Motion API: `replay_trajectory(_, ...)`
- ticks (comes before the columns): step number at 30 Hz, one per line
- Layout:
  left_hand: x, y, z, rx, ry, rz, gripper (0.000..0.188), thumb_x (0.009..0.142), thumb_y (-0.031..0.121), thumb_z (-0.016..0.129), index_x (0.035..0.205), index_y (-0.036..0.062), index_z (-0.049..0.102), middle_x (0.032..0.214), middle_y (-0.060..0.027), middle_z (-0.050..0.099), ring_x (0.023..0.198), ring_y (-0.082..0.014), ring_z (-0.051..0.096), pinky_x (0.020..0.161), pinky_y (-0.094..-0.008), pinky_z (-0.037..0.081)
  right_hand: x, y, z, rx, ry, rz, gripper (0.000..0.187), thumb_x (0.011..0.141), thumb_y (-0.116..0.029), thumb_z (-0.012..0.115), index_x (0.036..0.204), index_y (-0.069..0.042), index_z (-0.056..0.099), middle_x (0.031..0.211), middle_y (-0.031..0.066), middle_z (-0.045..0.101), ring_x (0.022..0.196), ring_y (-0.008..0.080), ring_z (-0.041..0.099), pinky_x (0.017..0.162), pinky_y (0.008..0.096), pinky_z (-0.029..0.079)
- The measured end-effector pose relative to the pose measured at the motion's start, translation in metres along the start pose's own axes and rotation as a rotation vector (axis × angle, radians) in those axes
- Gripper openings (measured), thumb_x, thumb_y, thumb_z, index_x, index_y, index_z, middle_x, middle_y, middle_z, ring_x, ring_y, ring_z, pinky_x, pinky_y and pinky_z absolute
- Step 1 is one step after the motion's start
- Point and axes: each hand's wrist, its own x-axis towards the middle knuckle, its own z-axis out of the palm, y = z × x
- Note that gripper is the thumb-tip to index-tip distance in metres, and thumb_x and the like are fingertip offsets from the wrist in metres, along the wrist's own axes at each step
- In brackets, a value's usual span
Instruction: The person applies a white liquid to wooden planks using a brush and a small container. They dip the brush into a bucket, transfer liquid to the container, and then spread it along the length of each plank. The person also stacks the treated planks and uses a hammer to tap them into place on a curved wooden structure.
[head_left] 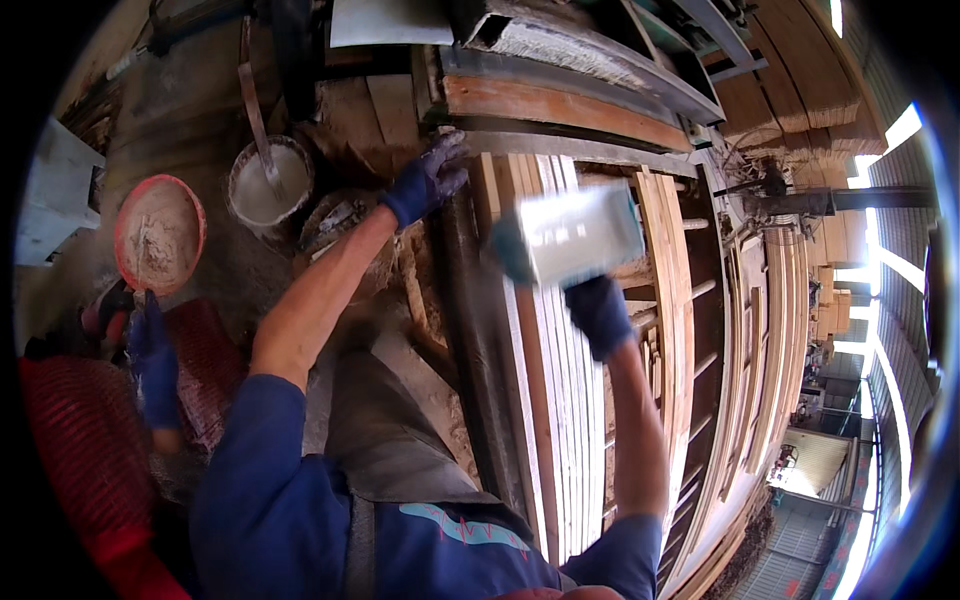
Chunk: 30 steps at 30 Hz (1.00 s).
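Observation:
My right hand (600, 315), in a dark blue glove, is closed around the lower edge of a white rectangular object with teal edges (582, 235). Motion blurs this object, so its exact kind is unclear. It is above a row of long, narrow wood strips (560, 400) whose upper faces look white. My left hand (430, 180), also gloved in blue, reaches to the far left end of the strips, near the bench's dark edge. Its fingers are stretched out, and nothing shows in them.
At the left, a co-worker's blue-gloved hand (152, 350) is at a red-rimmed basin (160, 178) of pale material. A bucket (270, 190) of whitish liquid holds a stick. Bare wood strips (665, 290) lie right of the white ones, with stacked boards (785, 80) beyond.

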Motion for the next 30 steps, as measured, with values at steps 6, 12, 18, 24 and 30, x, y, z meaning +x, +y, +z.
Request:
replay_trajectory(6,-0.035,-0.001,-0.018,-0.564,0.165,-0.405,0.05,0.096,0.02,0.057,0.136,-0.0044,0.04,0.128,-0.015,0.056,0.113,-0.0233,0.059,0.097,-0.0338,0.05,0.13,-0.062,0.001,0.316,0.011,0.194,0.031,0.091,-0.032,0.054,0.075,-0.006,0.062,0.051,0.011,0.056,0.04,0.017,0.055,0.04,0.0316,0.044)
replay_trajectory(12,-0.133,-0.025,-0.056,-0.473,0.124,-0.773,0.035,0.094,0.021,0.059,0.123,0.0022,0.056,0.125,-0.0135,0.059,0.109,-0.0234,0.061,0.089,-0.0348,0.052,0.101,-0.051,0.003,0.092,-0.06,0.083,0.015,0.089,-0.016,0.051,0.085,-0.009,0.063,0.064,0.0128,0.06,0.053,0.0242,0.061,0.049,0.0353,0.05)
replay_trajectory(18,-0.268,-0.017,-0.094,-0.141,0.294,-1.122,0.023,0.095,0.024,0.056,0.104,0.0037,0.063,0.098,-0.0088,0.068,0.085,-0.0177,0.067,0.068,-0.031,0.054,-0.062,0.019,-0.002,-0.264,-0.052,-0.174,0.022,0.086,-0.011,0.05,0.104,-0.01,0.064,0.094,0.0184,0.067,0.083,0.0383,0.065,0.069,0.0444,0.055)
replay_trajectory(24,-0.417,-0.083,-0.127,1.244,-0.68,-0.644,0.027,0.094,0.025,0.056,0.115,0.009,0.061,0.094,-0.01,0.068,0.075,-0.0205,0.067,0.066,-0.0339,0.054,0.008,-0.022,0.002,-0.139,-0.035,-0.074,0.016,0.09,-0.015,0.051,0.092,-0.005,0.064,0.077,0.0193,0.066,0.065,0.0361,0.064,0.059,0.0422,0.055)
replay_trajectory(30,-0.397,-0.062,-0.096,-0.054,0.124,-1.229,0.032,0.086,0.019,0.055,0.117,0.0123,0.06,0.099,-0.0127,0.069,0.078,-0.0289,0.067,0.071,-0.0409,0.054,0.126,-0.069,-0.011,0.546,0.045,0.247,0.016,0.089,-0.02,0.06,0.081,-0.006,0.061,0.061,0.0048,0.056,0.044,0.0137,0.051,0.037,0.0291,0.042)
